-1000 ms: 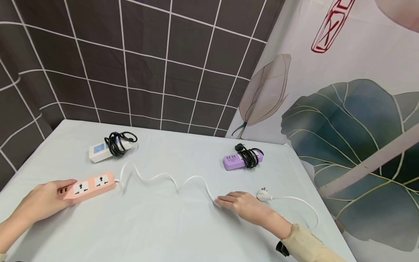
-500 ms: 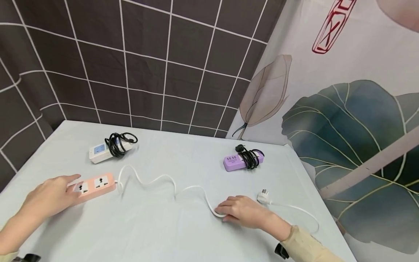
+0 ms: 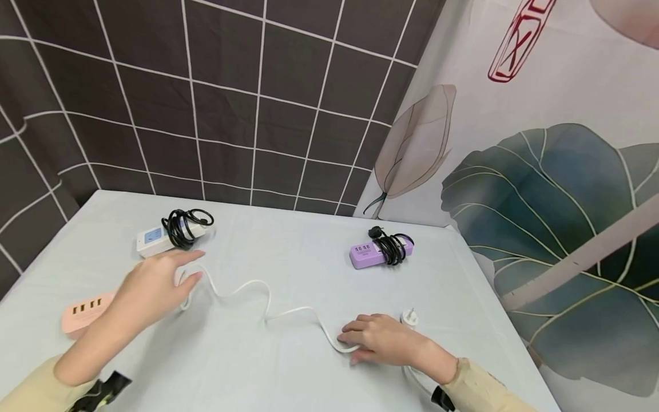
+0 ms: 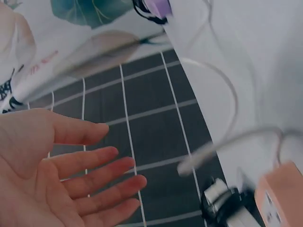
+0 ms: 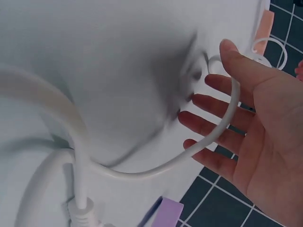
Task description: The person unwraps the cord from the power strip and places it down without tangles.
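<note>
The pale pink, box-shaped plastic power strip (image 3: 84, 313) lies on the pale, smooth-topped table (image 3: 288, 377), partly hidden under the person's left arm. Its round white cord (image 5: 209, 138) runs in soft waves to the right of the strip, and the white plug (image 3: 409, 318) is on that side too, well apart from it.

The left hand (image 3: 151, 290) hangs above the strip's cord end. Its fingers are extended and this grip holds nothing; the cord is near. The right hand (image 3: 383, 340) is far to the right of the strip, with loosely spread fingers; the cord crosses their inner side, but no firm hold is seen.

Behind the strip is a white-and-blue power strip (image 3: 153, 244); a purple power strip (image 3: 365, 256) is farther right.

The cord is probably light and bendable, but springy, and may slide between fingers. It seems best to pinch it close to the strip's end. The strip itself is surely stiff and heavier, better held across its narrow sides.
</note>
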A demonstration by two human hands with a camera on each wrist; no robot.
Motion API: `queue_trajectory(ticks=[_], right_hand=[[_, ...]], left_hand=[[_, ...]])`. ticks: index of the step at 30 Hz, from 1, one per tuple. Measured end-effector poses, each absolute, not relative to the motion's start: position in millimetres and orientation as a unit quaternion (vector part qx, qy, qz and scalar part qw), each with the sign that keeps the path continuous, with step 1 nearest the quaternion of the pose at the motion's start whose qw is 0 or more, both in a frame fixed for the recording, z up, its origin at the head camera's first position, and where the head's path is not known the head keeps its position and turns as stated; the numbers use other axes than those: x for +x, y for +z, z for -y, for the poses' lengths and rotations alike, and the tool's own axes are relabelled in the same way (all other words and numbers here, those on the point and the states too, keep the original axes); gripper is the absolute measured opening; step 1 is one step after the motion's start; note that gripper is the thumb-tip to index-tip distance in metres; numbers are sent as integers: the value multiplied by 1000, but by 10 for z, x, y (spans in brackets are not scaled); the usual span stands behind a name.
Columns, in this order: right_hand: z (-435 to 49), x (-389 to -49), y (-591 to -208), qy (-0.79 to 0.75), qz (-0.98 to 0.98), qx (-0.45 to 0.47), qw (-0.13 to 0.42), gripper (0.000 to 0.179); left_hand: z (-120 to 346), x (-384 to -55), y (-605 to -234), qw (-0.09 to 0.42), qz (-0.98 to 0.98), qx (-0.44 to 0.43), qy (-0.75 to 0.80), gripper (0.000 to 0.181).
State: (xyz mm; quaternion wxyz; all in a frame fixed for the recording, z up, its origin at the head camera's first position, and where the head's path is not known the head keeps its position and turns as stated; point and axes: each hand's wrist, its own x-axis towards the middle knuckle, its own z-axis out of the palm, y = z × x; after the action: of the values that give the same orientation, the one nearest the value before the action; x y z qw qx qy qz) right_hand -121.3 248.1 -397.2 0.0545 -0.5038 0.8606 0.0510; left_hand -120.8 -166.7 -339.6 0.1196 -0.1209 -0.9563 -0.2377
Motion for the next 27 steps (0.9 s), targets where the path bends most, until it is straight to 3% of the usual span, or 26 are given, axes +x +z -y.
queue_trajectory(ticks=[7, 18, 22, 27], right_hand=[[-2500, -1320, -3805, 37, -868, -495, -5, 40], [-2637, -1739, -3505, -22, -845, -505, -175, 28], [-2695, -1915, -3420, -19, -842, -500, -203, 28], [-2777, -2116, -3333, -11, -856, -471, -214, 27]], left_hand=[[1184, -1390, -3322, 128, 927, -197, -292, 39], [682, -1797, -3309, 82, 919, -212, -322, 68], [531, -1932, -3359, 85, 914, -214, -333, 73], [344, -2081, -3431, 84, 908, -226, -343, 64]])
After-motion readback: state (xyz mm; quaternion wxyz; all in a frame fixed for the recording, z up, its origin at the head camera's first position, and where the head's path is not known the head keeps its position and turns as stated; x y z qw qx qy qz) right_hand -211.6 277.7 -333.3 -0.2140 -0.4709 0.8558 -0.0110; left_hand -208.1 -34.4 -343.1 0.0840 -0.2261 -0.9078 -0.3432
